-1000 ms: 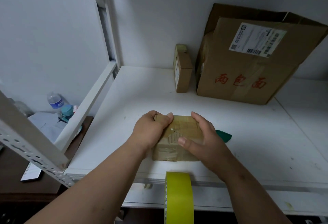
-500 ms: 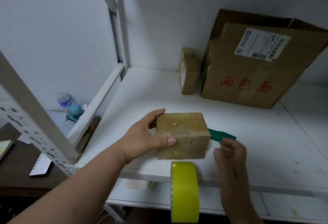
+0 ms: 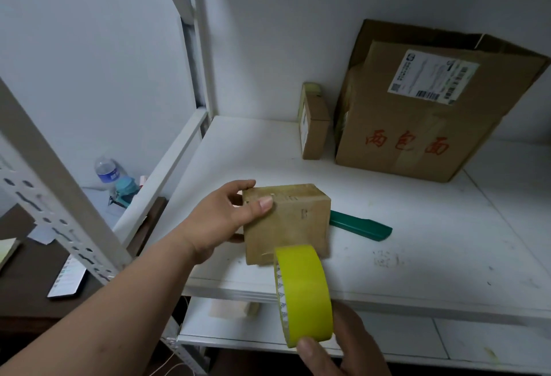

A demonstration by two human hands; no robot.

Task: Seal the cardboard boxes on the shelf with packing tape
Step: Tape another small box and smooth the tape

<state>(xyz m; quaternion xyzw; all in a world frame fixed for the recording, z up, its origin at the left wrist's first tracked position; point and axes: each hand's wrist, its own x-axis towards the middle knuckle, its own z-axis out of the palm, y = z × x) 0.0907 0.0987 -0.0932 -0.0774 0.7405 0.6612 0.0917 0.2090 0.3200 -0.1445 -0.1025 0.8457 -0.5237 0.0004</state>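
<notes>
A small cardboard box (image 3: pixel 293 223) stands near the front edge of the white shelf (image 3: pixel 417 256), its faces glossy with tape. My left hand (image 3: pixel 220 220) grips its left side, thumb on the front face. My right hand (image 3: pixel 337 346) holds a yellow roll of packing tape (image 3: pixel 304 293) upright in front of the shelf edge, thumb under the roll; the roll covers the box's lower right corner. Two more boxes stand at the back: a narrow one (image 3: pixel 313 125) on end and a large one (image 3: pixel 426 107) with red characters and a shipping label.
A green-handled tool (image 3: pixel 360 226) lies on the shelf to the right of the small box. White upright posts (image 3: pixel 56 184) frame the shelf's left side. A water bottle (image 3: pixel 105 170) and papers sit on a desk to the lower left. A lower shelf (image 3: pixel 387 337) shows beneath.
My right hand left the small box, dropped below the shelf edge and took up the yellow tape roll. My left hand has turned the box, keeping its grip on the left side.
</notes>
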